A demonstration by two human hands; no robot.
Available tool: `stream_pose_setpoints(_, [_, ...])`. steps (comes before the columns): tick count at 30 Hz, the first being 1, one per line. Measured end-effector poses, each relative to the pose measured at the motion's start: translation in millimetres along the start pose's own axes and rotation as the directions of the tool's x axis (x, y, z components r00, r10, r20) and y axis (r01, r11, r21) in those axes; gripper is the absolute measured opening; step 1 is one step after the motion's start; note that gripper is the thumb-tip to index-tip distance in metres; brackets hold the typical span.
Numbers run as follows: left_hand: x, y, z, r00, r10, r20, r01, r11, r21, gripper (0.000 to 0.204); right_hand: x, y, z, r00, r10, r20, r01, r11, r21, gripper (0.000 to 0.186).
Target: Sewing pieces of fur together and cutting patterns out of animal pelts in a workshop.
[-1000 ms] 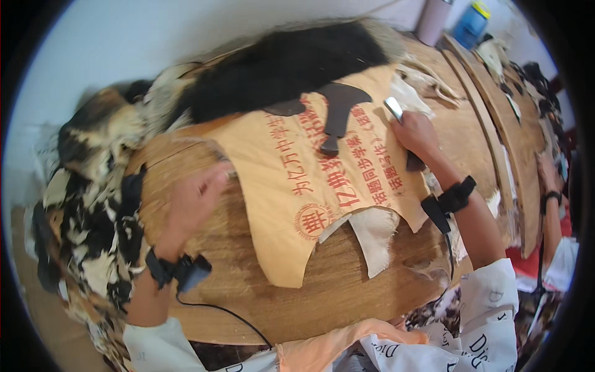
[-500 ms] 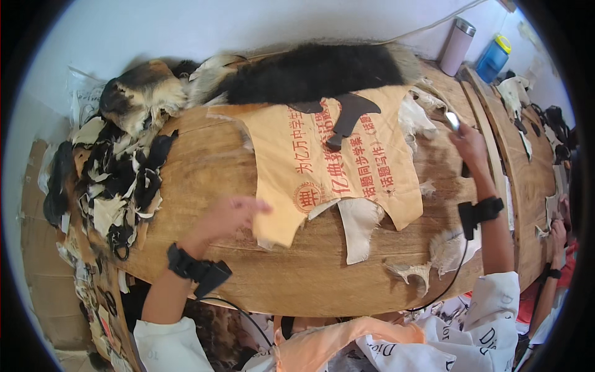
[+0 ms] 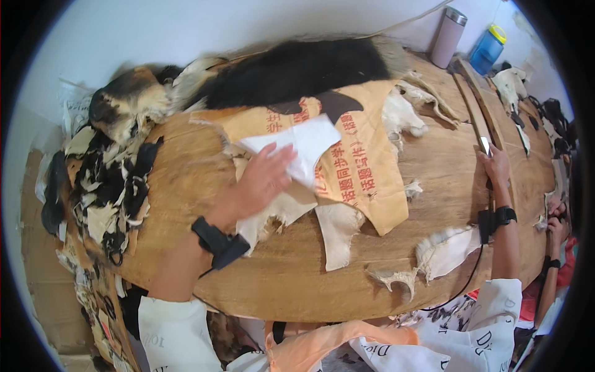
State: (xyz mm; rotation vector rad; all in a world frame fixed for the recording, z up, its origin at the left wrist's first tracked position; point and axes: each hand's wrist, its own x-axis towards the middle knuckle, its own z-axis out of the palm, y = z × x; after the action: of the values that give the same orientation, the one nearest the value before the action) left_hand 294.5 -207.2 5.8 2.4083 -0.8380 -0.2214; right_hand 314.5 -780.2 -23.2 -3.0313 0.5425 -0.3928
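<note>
Yellow paper (image 3: 378,155) sits mid-table (image 3: 443,198), near end folded over, white side up; left hand (image 3: 266,177) lies flat on the flap, fingers apart. Right hand (image 3: 496,170) is closed round something shiny (image 3: 485,145), maybe a blade, too small to tell. Bare wood lies between that hand and the paper's right edge.

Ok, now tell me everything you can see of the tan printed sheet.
The tan sheet looks like stiff paper, printed with red characters and cut with curved edges. It lies partly over pale hide on the wooden table, its far edge at the black pelt. Its left part seems folded over, showing a plain white underside. The left hand appears to touch this flap. A dark curved piece lies on the sheet, partly covered by the fold.
</note>
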Motion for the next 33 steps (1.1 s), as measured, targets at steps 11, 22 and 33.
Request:
stream_pose_setpoints(11, [-21.2,-1.3,26.8,0.996,-0.045,0.077,0.002,0.877,0.48,0.064,-9.0,-18.8,-31.4,1.0,0.017,-0.009,-0.016,0.995,0.101,0.047])
stream_pose_setpoints(22, [-24.0,8.1,18.7,0.995,-0.079,0.054,0.054,0.93,0.364,0.063,-82.3,-185.9,-61.3,0.658,-0.743,0.124,0.617,0.625,0.478,0.049])
stream_pose_setpoints(33, [-94.3,45.3,19.8,0.964,-0.266,0.025,0.237,0.893,0.382,0.069,-86.5,-222.5,-78.2,0.637,-0.766,0.086,0.573,0.545,0.613,0.027])
